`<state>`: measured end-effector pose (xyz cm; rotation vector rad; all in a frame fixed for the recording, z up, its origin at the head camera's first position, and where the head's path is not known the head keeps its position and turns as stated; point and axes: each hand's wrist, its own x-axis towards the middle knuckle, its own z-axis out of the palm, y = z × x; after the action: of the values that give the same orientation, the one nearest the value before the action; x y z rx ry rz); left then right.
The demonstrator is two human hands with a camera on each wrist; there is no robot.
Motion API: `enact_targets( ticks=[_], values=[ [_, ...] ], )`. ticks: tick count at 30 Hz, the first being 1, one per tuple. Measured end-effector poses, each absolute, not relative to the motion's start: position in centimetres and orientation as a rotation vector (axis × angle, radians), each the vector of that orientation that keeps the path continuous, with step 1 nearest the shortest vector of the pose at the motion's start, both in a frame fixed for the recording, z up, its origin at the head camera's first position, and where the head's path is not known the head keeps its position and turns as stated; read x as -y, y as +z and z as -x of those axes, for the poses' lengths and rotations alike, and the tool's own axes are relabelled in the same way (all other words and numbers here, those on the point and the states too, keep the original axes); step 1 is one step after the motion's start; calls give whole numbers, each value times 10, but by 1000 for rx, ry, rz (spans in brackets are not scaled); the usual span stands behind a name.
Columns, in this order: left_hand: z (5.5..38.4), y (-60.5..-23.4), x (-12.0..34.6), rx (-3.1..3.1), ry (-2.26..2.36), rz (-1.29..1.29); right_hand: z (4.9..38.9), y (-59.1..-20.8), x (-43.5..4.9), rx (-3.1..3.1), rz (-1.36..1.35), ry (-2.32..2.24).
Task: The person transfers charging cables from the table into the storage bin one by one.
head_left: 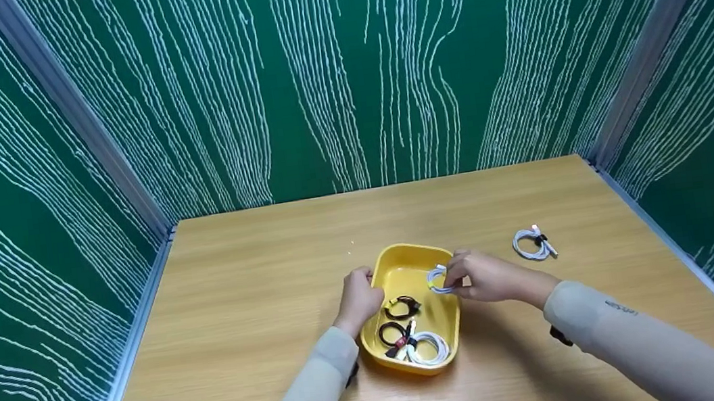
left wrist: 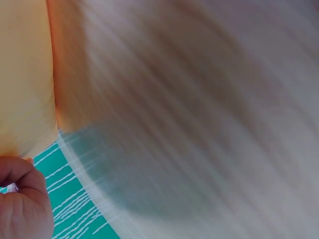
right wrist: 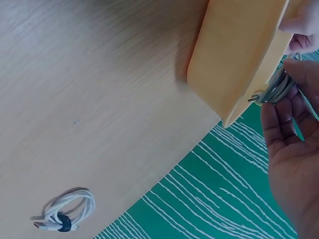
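Observation:
A yellow plastic bin [head_left: 420, 371] stands on the wooden table. My left hand [head_left: 359, 301] grips its left rim, with the thumb over the edge; the left wrist view shows only part of that hand [left wrist: 25, 199] against the bin's wall. My right hand [head_left: 485, 274] pinches a coiled white cable [head_left: 436, 279] with a yellow tie over the bin's right side. In the right wrist view the coil [right wrist: 279, 87] sits between thumb and fingers. Inside the bin lie a black cable with a yellow tie [head_left: 401, 307], a black cable with a red tie [head_left: 392, 334] and a coiled white cable [head_left: 431, 348].
Another coiled white cable [head_left: 529, 244] with a black tie lies on the table [head_left: 257, 274], right of the bin. Green panels with white lines [head_left: 314, 76] close off the back and both sides, joined by grey metal posts [head_left: 80, 112].

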<state>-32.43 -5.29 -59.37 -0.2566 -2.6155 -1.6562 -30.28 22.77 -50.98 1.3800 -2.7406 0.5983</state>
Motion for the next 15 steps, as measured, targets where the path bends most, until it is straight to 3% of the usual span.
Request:
enact_targets(
  ticks=[15],
  values=[
    [319,-585,48,2682,-1638,166,304,-506,-217,2826,-1494,588]
  ],
)
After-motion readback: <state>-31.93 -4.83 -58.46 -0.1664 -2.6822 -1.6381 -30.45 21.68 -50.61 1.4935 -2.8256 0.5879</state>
